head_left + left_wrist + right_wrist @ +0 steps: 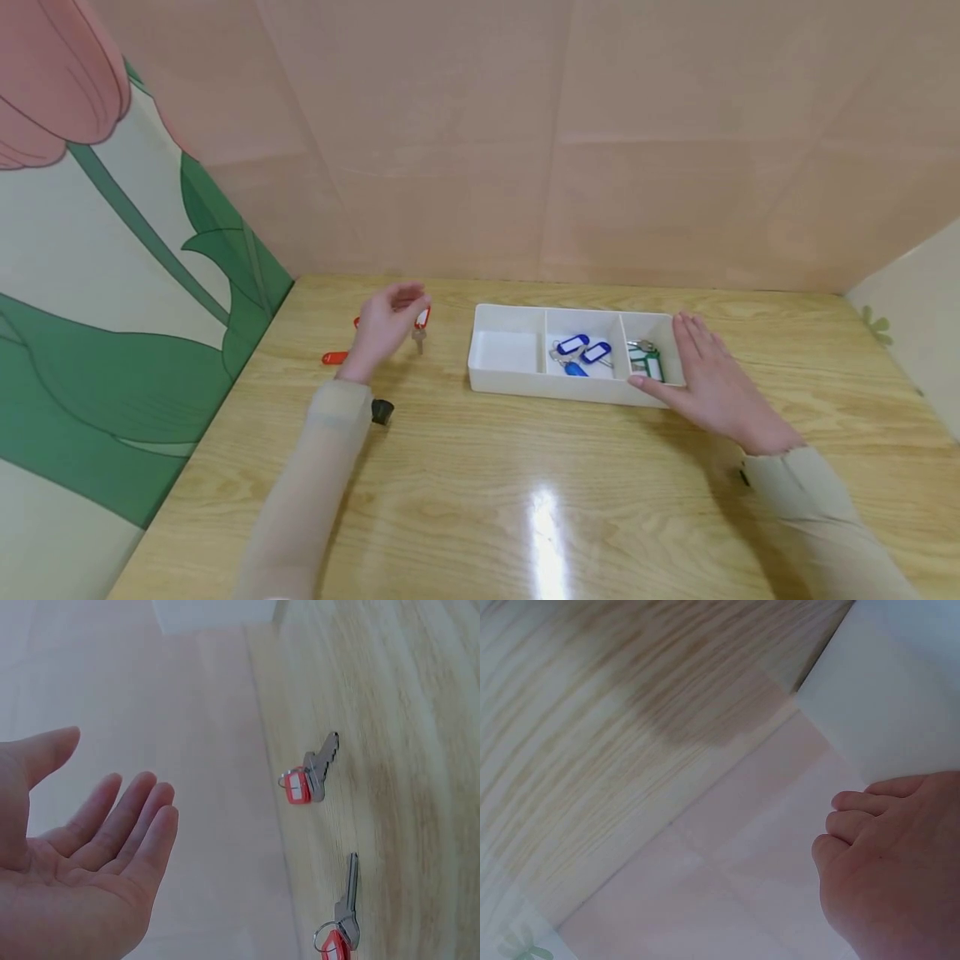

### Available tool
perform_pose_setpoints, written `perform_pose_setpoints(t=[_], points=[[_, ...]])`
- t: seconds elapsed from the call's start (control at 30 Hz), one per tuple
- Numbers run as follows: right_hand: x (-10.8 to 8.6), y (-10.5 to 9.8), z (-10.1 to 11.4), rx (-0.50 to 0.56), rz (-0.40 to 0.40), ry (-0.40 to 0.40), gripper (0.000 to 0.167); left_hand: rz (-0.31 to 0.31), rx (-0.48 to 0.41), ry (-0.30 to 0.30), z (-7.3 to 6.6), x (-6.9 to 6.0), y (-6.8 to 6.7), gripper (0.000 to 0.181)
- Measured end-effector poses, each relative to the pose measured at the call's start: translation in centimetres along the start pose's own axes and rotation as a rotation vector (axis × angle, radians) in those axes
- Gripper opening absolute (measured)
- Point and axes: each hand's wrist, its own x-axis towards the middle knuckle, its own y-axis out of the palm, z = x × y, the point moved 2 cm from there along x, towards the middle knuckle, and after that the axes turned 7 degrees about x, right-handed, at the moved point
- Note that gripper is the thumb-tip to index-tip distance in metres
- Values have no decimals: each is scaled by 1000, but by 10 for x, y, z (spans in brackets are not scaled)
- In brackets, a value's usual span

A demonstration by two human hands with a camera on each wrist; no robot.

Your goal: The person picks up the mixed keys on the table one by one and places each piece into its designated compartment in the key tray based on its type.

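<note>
My left hand [384, 323] hovers over the left of the table, thumb and fingers apart with nothing between them in the left wrist view. Close under its fingertips is a key [420, 338] with a red tag [423, 317]; other red tags [335, 358] lie beside the hand, partly hidden by it. The left wrist view has two red-tagged keys [322, 766] [348, 907] on the wood. My right hand [712, 383] holds the right end of a white divided box [510, 382], thumb at the front wall and fingers at the far corner.
Keys with blue tags [596, 353] lie in the box's middle compartment, and keys with green tags [651, 364] in the right one. The wooden table [450, 483] meets a pinkish wall [555, 167] behind and a painted wall [150, 350] at left.
</note>
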Motion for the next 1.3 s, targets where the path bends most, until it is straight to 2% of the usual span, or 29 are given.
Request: perform_pose_setpoints(t=[0.33, 0.6, 0.77, 0.97, 1.23, 1.3], points=[[-1, -1, 1, -2, 3, 4, 112, -4, 27, -32, 3, 20, 1, 34], [-1, -1, 0, -6, -6, 3, 113, 19, 40, -117, 11, 34, 3, 40], [-1, -1, 0, -7, -7, 4, 113, 29, 50, -169, 19, 38, 7, 41], [-1, -2, 0, -1, -1, 9, 113, 43, 68, -198, 31, 43, 13, 46], [-1, -1, 0, -9, 2, 11, 114, 55, 133, -289, 42, 40, 15, 53], [0, 0, -1, -13, 3, 14, 114, 53, 142, -296, 44, 40, 16, 52]])
